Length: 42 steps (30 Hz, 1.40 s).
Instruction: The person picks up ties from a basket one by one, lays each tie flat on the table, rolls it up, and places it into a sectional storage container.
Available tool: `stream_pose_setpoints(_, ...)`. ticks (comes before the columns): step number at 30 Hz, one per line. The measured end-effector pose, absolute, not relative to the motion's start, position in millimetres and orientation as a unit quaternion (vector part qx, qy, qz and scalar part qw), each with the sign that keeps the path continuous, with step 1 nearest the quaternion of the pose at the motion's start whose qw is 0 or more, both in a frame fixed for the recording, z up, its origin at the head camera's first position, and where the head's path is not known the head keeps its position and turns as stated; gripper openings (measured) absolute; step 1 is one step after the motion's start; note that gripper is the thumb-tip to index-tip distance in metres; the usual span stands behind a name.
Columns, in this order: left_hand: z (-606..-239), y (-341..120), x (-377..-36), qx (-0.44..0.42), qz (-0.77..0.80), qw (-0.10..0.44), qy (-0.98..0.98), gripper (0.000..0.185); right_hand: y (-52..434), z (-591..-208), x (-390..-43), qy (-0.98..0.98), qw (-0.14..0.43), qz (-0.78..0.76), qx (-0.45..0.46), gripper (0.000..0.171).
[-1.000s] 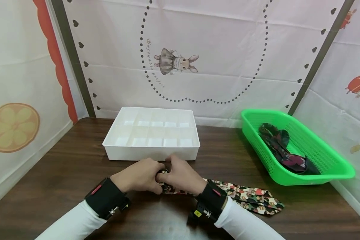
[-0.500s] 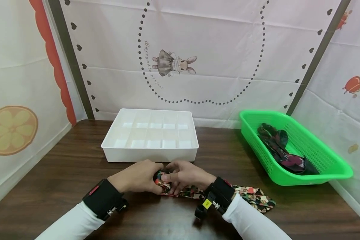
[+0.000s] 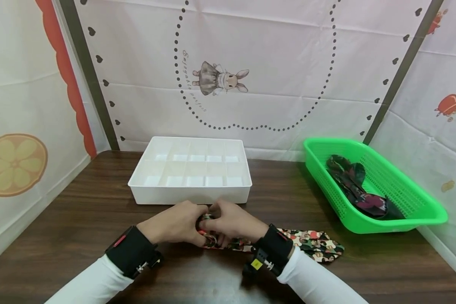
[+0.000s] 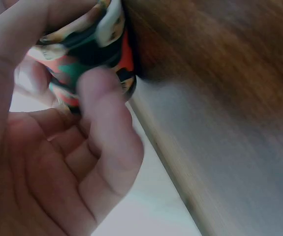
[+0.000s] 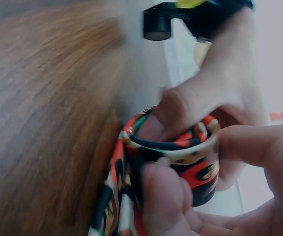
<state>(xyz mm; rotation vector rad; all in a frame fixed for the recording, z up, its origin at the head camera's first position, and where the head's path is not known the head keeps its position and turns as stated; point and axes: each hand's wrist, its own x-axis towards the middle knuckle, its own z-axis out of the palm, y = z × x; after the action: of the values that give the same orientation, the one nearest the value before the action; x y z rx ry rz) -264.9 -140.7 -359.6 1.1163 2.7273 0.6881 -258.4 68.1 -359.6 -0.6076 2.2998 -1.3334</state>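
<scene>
A patterned necktie [image 3: 315, 245] in black, red, green and cream lies on the brown table, its left end wound into a roll [image 5: 200, 169]. My left hand [image 3: 175, 223] grips the roll's left side; in the right wrist view its thumb [image 5: 175, 110] dips into the coil's top. My right hand [image 3: 237, 221] holds the roll from the other side, thumb and fingers against the outer layer. The flat tail runs right, passing under my right wrist. In the left wrist view the roll [image 4: 94, 54] stands on edge between the fingers. The hands hide much of it in the head view.
Just behind the hands stands a white divided box [image 3: 190, 195] with small compartments. At right, a green basket [image 3: 395, 228] holds a dark patterned cloth strip [image 3: 361, 198]. Printed white cloth walls [image 3: 273, 63] enclose the table's back and sides.
The necktie's tail end has drawn leftward along the table. My right hand opened back from the roll, then closed in on it again; my left hand has stayed nearly in place.
</scene>
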Motion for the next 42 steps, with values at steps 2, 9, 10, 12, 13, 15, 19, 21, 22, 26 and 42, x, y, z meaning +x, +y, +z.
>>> stream_pose_setpoints(2,-359,-140,-265,0.376,0.236,0.053,0.895,0.037,78,-360,-262,0.804,0.243,-0.495,-0.221,0.048)
stream_pose_setpoints(9,-364,-135,-268,0.405,0.250,0.052,0.878,0.048,104,-364,-267,0.748,0.323,-0.538,-0.214,0.057)
stream_pose_setpoints(10,-365,-134,-268,0.407,0.248,0.054,0.877,0.045,105,-364,-267,0.750,0.324,-0.535,-0.217,0.057)
stream_pose_setpoints(12,-367,-132,-268,0.408,0.244,0.055,0.878,0.035,102,-361,-266,0.769,0.307,-0.513,-0.228,0.058)
stream_pose_setpoints(13,-368,-131,-267,0.409,0.243,0.055,0.878,0.031,101,-359,-265,0.784,0.292,-0.497,-0.232,0.057)
stream_pose_setpoints(15,-367,-129,-266,0.408,0.243,0.058,0.878,0.027,96,-353,-262,0.818,0.254,-0.460,-0.234,0.058)
stream_pose_setpoints(19,-364,-123,-262,0.406,0.239,0.055,0.880,0.023,85,-345,-254,0.878,0.161,-0.386,-0.232,0.046)
stream_pose_setpoints(21,-363,-119,-260,0.405,0.233,0.047,0.883,0.024,80,-345,-249,0.896,0.128,-0.358,-0.229,0.043)
stream_pose_setpoints(22,-363,-118,-259,0.405,0.231,0.043,0.884,0.025,78,-346,-248,0.900,0.122,-0.351,-0.226,0.043)
stream_pose_setpoints(26,-363,-113,-259,0.401,0.219,0.035,0.889,0.027,83,-352,-247,0.891,0.150,-0.371,-0.214,0.053)
stream_pose_setpoints(42,-371,-108,-261,0.414,0.257,0.053,0.872,0.028,118,-353,-247,0.852,0.217,-0.433,-0.198,0.054)
